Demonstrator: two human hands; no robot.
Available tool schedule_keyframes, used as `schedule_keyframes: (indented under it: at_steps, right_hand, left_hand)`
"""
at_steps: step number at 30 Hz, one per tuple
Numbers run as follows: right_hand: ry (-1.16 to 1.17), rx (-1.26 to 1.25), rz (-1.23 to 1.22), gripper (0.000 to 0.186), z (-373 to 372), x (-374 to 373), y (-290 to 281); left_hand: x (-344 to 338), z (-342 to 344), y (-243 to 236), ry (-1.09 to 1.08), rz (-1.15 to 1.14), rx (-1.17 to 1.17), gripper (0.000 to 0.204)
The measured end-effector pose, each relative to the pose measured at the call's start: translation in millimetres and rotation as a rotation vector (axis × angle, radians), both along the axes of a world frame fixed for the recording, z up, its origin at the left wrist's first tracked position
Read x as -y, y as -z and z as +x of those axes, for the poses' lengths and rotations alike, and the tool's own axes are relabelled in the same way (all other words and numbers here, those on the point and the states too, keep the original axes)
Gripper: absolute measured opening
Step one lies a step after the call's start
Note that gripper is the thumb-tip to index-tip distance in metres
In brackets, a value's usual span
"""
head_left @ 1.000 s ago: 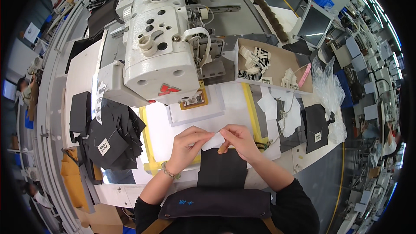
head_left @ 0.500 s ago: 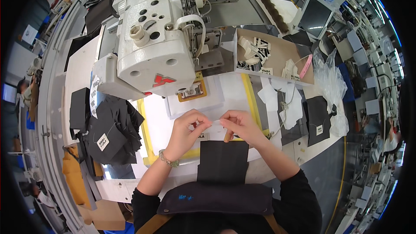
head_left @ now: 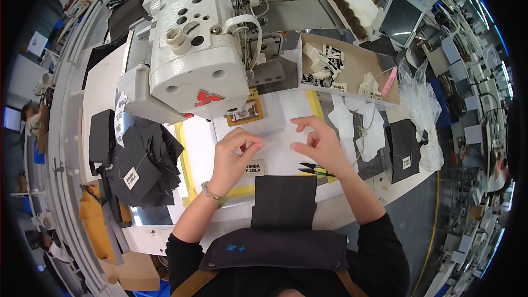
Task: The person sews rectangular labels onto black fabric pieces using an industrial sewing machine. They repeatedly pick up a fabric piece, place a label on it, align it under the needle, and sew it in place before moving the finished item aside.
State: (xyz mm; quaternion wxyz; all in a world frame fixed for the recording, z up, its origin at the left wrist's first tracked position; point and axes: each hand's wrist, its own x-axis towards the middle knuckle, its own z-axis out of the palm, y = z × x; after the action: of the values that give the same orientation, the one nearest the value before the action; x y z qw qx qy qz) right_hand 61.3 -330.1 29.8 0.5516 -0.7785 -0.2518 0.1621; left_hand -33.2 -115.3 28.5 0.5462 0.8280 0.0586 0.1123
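Observation:
My left hand (head_left: 236, 153) is raised over the white work sheet (head_left: 206, 154), thumb and index pinched; anything between them is too small to make out. My right hand (head_left: 319, 146) is open to its right, thumb and index apart, near the clear plastic plate (head_left: 272, 126). A pale printed label (head_left: 253, 168) lies below and between my hands, just above a black fabric piece (head_left: 283, 203). Black-and-green thread snips (head_left: 314, 169) lie below my right hand. The white sewing machine (head_left: 198, 77) stands ahead, a yellow-framed clamp (head_left: 245, 114) under its head.
A pile of black pieces (head_left: 143, 170) sits at left. At right are an open box of labels (head_left: 352, 55), white scraps (head_left: 371, 137), a labelled black piece (head_left: 404, 148) and a plastic bag (head_left: 418, 93). A screen (head_left: 401, 16) is behind; co-workers (head_left: 30, 118) appear at the left edge.
The white slip both hands held is no longer clearly visible. My hands have parted and moved up, the right one opening. The label and snips beneath them now show.

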Motion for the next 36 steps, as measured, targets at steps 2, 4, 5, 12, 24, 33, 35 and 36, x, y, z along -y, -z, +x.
schedule_keyframes:
  at_steps: [2, 4, 5, 12, 24, 33, 35, 36]
  right_hand:
    - [-0.097, 0.094, 0.039, 0.019, -5, -12, -2]
    - [-0.198, 0.219, 0.02, 0.012, -7, -23, 5]
    - [-0.202, 0.172, 0.0, 0.007, -8, -27, 4]
    - [-0.347, 0.565, 0.081, 0.013, 24, -49, 23]
    - [-0.315, 0.944, -0.418, 0.035, 15, -41, 29]
    - [-0.223, 0.961, -0.515, 0.048, 5, -50, 38]
    - [-0.204, 0.971, -0.508, 0.048, 3, -53, 40]
    - [-0.201, 0.966, -0.506, 0.049, 1, -54, 40]
  left_hand:
    - [2, -1, 1, 0.021, 0.11, 0.101, 0.007]
    - [1, -1, 4, 0.037, 0.186, 0.165, 0.008]
    - [-1, -1, 6, 0.041, 0.208, 0.177, 0.008]
    - [-26, -5, 31, 0.05, 0.02, 0.126, 0.006]
    - [-37, -7, 42, 0.384, 0.776, 0.186, 0.074]
    - [-41, -7, 44, 0.169, 0.996, -0.016, 0.074]
    - [-40, -12, 41, 0.093, 0.997, -0.039, 0.067]
    - [-38, -15, 38, 0.058, 0.997, -0.049, 0.064]
